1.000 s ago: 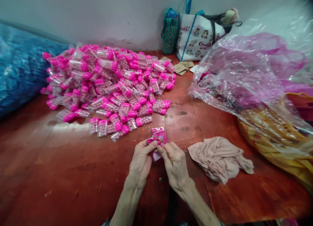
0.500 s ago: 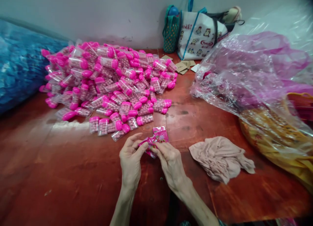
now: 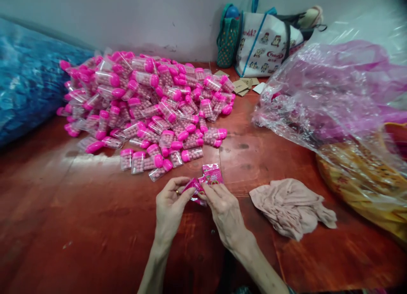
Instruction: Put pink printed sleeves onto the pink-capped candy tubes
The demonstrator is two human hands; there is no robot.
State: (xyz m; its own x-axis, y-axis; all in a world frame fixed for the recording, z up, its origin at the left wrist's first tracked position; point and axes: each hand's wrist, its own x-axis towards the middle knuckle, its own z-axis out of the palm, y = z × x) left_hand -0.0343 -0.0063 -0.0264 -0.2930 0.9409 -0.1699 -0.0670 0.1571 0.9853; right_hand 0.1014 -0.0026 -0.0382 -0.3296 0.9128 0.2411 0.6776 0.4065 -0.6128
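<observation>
Both my hands meet at the middle of the red-brown table, close in front of a heap of small clear bottles with bright pink caps and pale pink balls inside. My left hand pinches a shiny pink printed plastic wrapper between thumb and fingers. From the other side, my right hand closes its fingertips on the wrappers too. More of this pink printed film lies flat beyond the right fingers. Whether it is one piece or several is hidden by the fingers.
A crumpled beige cloth lies right of my right hand. Clear and pink plastic bags with a yellow bag fill the right side. A blue bulging sack stands left. A white tote and cardboard pieces are at the back.
The whole view has shifted slightly, so the heap and bags appear farther right. My hands stay at the pink wrapper, with the part in my left fingers turned a little.
</observation>
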